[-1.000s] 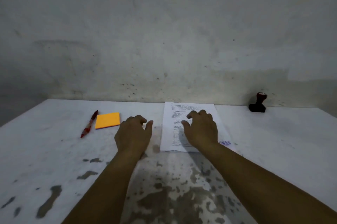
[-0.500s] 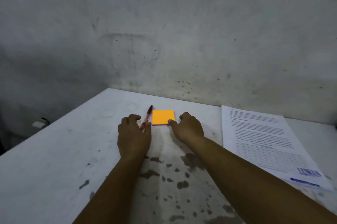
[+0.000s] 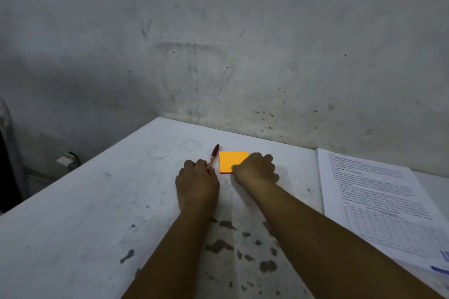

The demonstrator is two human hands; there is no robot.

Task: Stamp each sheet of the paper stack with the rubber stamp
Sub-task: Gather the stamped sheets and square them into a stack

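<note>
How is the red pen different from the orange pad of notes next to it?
The pen is thin, long and dark red; the notepad is flat, square and bright orange. The left hand closes around the pen's near end, while the right hand rests its fingers on the notepad's near right corner. The pen lies slanted towards the wall; the notepad lies flat. Both sit on the white table.
</note>
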